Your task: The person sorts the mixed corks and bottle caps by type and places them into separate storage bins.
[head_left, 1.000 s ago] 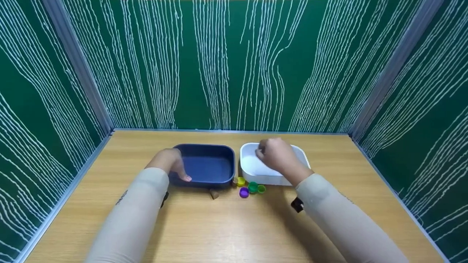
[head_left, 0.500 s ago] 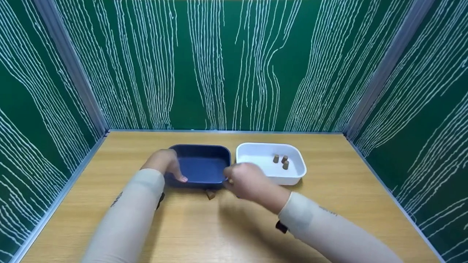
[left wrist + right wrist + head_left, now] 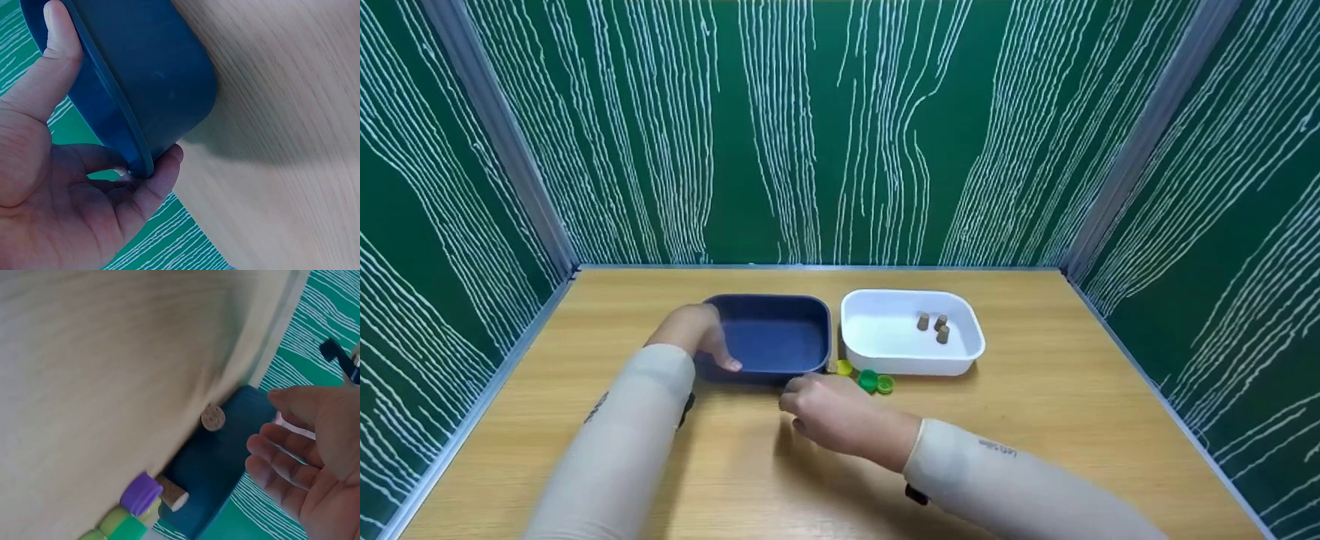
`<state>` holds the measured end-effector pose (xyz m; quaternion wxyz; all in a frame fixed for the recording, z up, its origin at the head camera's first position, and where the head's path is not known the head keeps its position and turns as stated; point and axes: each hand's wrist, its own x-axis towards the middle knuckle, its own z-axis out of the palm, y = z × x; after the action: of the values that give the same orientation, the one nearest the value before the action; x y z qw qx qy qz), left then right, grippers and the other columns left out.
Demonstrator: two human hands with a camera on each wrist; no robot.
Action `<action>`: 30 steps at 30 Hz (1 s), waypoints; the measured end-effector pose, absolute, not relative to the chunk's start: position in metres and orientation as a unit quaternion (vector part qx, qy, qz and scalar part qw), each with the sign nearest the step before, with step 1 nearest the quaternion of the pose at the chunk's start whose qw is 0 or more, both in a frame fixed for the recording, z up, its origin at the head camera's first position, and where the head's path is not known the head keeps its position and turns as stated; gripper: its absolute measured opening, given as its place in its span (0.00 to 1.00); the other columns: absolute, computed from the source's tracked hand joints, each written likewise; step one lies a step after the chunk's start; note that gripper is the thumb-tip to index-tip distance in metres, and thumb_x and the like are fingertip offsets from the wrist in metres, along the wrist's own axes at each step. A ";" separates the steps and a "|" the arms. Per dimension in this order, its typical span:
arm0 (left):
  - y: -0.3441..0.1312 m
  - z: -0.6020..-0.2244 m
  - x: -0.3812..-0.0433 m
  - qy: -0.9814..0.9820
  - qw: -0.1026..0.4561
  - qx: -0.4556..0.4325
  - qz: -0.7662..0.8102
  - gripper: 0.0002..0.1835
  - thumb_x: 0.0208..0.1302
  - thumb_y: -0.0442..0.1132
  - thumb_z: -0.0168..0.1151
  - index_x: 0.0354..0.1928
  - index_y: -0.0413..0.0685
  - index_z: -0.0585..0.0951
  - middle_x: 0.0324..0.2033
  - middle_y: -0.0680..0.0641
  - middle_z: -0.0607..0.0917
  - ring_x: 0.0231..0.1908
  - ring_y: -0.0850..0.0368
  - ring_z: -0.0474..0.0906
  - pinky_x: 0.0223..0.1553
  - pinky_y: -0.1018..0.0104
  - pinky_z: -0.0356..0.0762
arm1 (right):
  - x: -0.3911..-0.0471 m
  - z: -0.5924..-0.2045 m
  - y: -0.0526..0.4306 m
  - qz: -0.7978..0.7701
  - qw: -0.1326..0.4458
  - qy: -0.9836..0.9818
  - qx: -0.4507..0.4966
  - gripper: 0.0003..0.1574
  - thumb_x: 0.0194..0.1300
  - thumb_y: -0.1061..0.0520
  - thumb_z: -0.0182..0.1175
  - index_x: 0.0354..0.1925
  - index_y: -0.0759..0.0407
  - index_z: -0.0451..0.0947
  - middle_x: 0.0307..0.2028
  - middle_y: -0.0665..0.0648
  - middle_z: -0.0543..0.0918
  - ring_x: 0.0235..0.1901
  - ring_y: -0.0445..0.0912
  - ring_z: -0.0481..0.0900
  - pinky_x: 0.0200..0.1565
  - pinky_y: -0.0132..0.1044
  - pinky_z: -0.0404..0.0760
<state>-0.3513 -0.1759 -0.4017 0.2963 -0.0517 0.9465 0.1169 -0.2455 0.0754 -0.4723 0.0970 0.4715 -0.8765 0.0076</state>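
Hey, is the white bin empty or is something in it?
Not empty: in the head view, three corks sit inside the white bin.

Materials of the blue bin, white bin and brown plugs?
Blue bin: probably plastic, satin; uniform colour, soft sheen.
White bin: likely plastic too, smooth; even white, rounded rim; enamel possible.
Brown plugs: look like cork, matt; speckled grain on one's end.
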 end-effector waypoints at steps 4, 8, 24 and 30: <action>-0.176 -0.403 -0.350 0.943 0.287 -0.083 0.150 0.63 0.60 0.59 0.89 0.84 0.30 0.65 0.83 0.29 0.70 0.81 0.31 0.69 0.85 0.34 0.68 | -0.246 -0.481 0.069 -0.014 0.088 -0.877 0.473 0.08 0.75 0.56 0.75 0.50 0.52 0.93 0.48 0.51 0.93 0.41 0.46 0.90 0.39 0.34 0.90; -0.174 -0.401 -0.349 0.940 0.285 -0.095 0.163 0.64 0.58 0.59 0.90 0.85 0.33 0.65 0.84 0.30 0.70 0.80 0.32 0.69 0.85 0.33 0.68 | -0.247 -0.486 0.065 -0.031 0.078 -0.882 0.464 0.09 0.77 0.53 0.73 0.53 0.50 0.92 0.52 0.52 0.92 0.40 0.46 0.89 0.38 0.33 0.91; -0.175 -0.400 -0.350 0.946 0.294 -0.066 0.120 0.64 0.61 0.62 0.87 0.84 0.28 0.65 0.84 0.29 0.70 0.81 0.32 0.69 0.86 0.38 0.68 | -0.254 -0.502 0.060 -0.047 0.064 -0.902 0.424 0.10 0.84 0.51 0.66 0.55 0.48 0.91 0.54 0.52 0.90 0.43 0.50 0.88 0.41 0.41 0.92; -0.175 -0.402 -0.353 0.948 0.297 -0.046 0.101 0.63 0.63 0.64 0.85 0.84 0.26 0.65 0.84 0.28 0.70 0.83 0.32 0.68 0.87 0.40 0.67 | -0.254 -0.503 0.058 -0.059 0.047 -0.913 0.401 0.11 0.83 0.51 0.65 0.57 0.48 0.90 0.52 0.53 0.89 0.43 0.52 0.86 0.40 0.42 0.91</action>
<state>-0.3527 -0.1749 -0.4016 0.2970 -0.0456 0.9484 0.1009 -0.2541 0.0583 -0.5026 0.0474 0.4007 -0.9131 -0.0592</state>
